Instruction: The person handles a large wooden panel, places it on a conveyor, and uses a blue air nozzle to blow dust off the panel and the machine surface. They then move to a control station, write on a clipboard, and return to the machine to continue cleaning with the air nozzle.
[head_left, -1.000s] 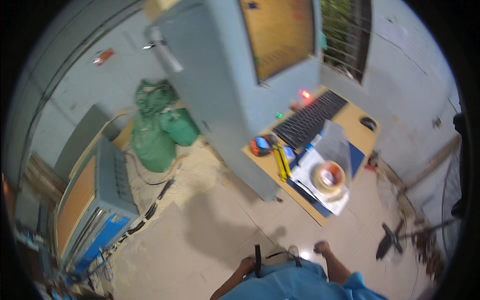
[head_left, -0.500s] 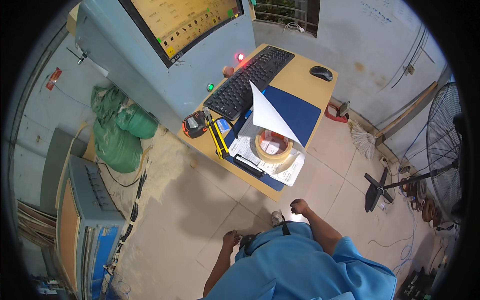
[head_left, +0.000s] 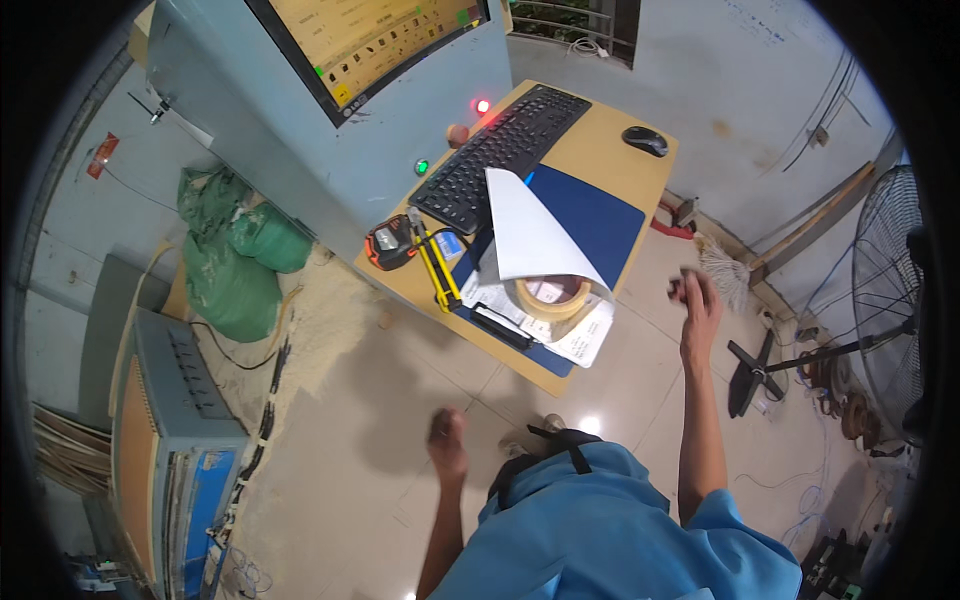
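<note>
My right hand [head_left: 699, 302] is raised beside the table's right edge, its fingers bent and apart, holding nothing that I can make out. Low in front of my body, my left hand [head_left: 447, 441] hangs over the floor, smeared by motion. Neither hand touches anything on the table. Nearest to them, a roll of tape [head_left: 553, 305] lies on a clipboard [head_left: 502, 327] with written papers. A white sheet [head_left: 540, 235] curls up over part of the roll. Left of it are a yellow utility knife [head_left: 437, 270] and a black-and-orange tape measure [head_left: 390, 243].
The wooden tabletop [head_left: 600, 135] also bears a black keyboard [head_left: 500, 155], a mouse [head_left: 645, 141] and a blue mat [head_left: 610, 215]. Behind stands a grey cabinet with a screen [head_left: 375, 45]. Green sacks [head_left: 232, 285] lie left; a fan [head_left: 885, 300] and a mop [head_left: 722, 270] are right.
My right hand has risen and moved right, away from my body. My left hand has shifted slightly up and left. The white sheet's raised corner has tipped left and now covers more of the tape roll.
</note>
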